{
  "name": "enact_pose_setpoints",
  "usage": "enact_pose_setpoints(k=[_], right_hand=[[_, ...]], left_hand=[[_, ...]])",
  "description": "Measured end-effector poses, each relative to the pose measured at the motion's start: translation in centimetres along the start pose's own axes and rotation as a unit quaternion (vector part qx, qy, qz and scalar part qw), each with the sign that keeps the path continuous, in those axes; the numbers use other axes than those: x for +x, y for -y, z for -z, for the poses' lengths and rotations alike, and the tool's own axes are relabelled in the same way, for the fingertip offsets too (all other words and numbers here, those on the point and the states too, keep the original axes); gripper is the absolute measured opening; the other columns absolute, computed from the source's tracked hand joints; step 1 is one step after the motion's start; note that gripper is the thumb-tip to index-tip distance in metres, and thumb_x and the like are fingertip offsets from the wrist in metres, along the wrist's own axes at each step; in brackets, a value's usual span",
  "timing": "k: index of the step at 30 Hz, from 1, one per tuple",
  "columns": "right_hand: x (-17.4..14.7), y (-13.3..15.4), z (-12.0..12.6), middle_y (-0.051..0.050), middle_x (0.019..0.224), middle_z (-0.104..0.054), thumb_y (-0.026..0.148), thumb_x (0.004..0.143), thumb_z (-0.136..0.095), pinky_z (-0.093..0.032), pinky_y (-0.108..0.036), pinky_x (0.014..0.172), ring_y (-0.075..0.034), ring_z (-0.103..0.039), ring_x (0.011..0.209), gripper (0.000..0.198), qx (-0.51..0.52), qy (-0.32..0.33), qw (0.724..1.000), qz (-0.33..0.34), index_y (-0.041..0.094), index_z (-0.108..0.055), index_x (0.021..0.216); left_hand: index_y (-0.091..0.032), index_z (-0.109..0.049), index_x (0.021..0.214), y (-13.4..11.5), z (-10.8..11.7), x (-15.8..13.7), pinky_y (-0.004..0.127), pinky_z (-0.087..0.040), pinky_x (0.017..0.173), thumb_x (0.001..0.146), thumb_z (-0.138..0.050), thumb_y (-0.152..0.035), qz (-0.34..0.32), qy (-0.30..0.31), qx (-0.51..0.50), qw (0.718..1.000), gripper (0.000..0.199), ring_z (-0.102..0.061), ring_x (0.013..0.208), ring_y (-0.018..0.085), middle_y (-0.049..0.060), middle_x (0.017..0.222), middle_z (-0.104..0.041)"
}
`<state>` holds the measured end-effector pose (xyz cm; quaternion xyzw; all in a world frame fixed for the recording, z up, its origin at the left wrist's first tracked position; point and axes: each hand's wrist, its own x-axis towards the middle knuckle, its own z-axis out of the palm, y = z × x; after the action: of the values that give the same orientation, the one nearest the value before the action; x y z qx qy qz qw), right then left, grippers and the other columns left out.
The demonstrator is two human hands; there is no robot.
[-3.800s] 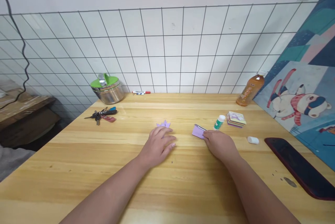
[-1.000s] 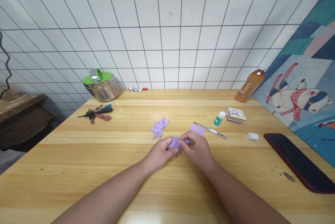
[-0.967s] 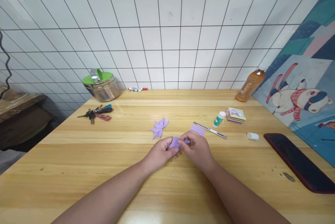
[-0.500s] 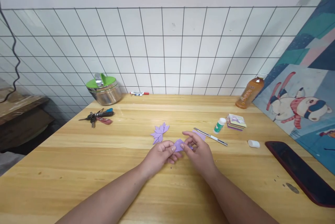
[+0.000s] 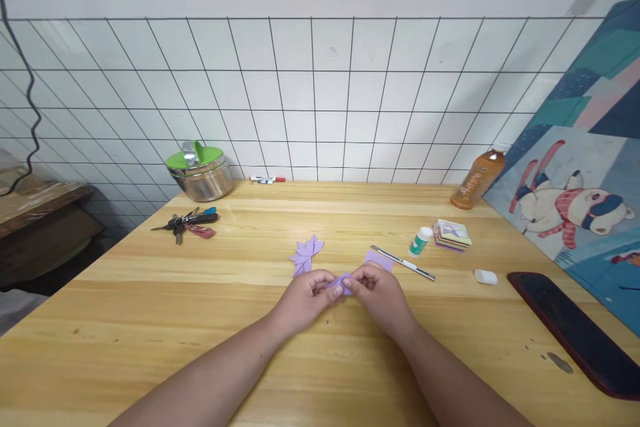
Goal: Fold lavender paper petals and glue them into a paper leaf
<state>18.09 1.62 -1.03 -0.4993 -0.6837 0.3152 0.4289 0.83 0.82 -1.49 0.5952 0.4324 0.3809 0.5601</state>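
White tiles are crossed by dark lines along the back wall, and below them a pale wooden table is lit softly from edge to edge. Right at the centre, a small folded piece of purple paper is pinched between two hands! Its left side is gripped by the left hand, thumb laid on top, fingers curled in close; its right side is nipped by the right hand, thumb and fingertips drawn together on the edge. Whether the wood is touched by the paper cannot be told. Just beyond the left hand, a spiky purple paper shape is laid flat, its near end close to the knuckles. Beyond the right hand, a purple sheet is partly overlapped by a slim cutter, set at a slant. Farther right, a glue stick is stood beside a stack of paper, and a dark phone is laid near the table's right edge.
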Motion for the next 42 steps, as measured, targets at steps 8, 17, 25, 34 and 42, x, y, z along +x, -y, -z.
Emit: enact_pose_setpoints(k=[8,17,25,34,42], right_hand=[[-0.1,0.4,0.2,-0.001,0.066,-0.057,0.029,0.076,-0.063,-0.042,-0.025,0.055,-0.013,-0.053,0.060,0.015,-0.060,-0.011,0.998,0.029,0.020,-0.065,0.064],[-0.2,0.4,0.2,-0.001,0.066,-0.056,0.031,0.073,-0.066,-0.040,-0.024,0.056,-0.013,-0.052,0.061,0.016,-0.035,-0.006,0.999,0.006,0.018,-0.063,0.063],[0.0,0.6,0.4,-0.002,0.069,-0.058,0.032,0.077,-0.061,-0.041,-0.024,0.062,-0.014,-0.054,0.066,0.018,-0.031,-0.013,0.999,-0.003,0.019,-0.065,0.066],[-0.4,0.9,0.4,0.001,0.066,-0.063,0.039,0.085,-0.048,-0.038,-0.023,0.059,-0.014,-0.055,0.063,0.025,-0.075,0.013,0.997,-0.023,0.021,-0.060,0.073],[-0.3,0.7,0.4,0.001,0.069,-0.064,0.036,0.085,-0.049,-0.036,-0.023,0.058,-0.013,-0.055,0.064,0.022,-0.085,0.038,0.996,0.004,0.021,-0.060,0.074]], left_hand=[[-0.014,-0.064,0.080,0.4,-0.1,0.0,0.025,-0.044,0.062,0.081,-0.056,-0.037,-0.016,0.012,0.081,0.997,0.024,-0.058,0.065,0.014,0.007,0.076,-0.069],[-0.013,-0.065,0.089,-0.2,-0.1,-0.2,0.024,-0.045,0.065,0.081,-0.054,-0.042,-0.010,0.035,0.063,0.997,0.032,-0.061,0.072,0.016,0.008,0.084,-0.070],[-0.015,-0.068,0.082,0.5,0.1,-0.1,0.023,-0.045,0.062,0.088,-0.041,-0.044,-0.018,0.031,0.164,0.986,0.039,-0.060,0.064,0.014,0.005,0.074,-0.071],[-0.019,-0.065,0.072,-1.0,0.3,-0.6,0.022,-0.041,0.064,0.088,-0.039,-0.034,-0.037,0.004,0.278,0.960,0.034,-0.059,0.061,0.013,-0.001,0.065,-0.068],[-0.018,-0.061,0.067,-0.8,0.4,-0.7,0.021,-0.037,0.057,0.085,-0.042,-0.033,-0.063,-0.003,0.300,0.952,0.029,-0.053,0.057,0.012,-0.001,0.061,-0.063]])
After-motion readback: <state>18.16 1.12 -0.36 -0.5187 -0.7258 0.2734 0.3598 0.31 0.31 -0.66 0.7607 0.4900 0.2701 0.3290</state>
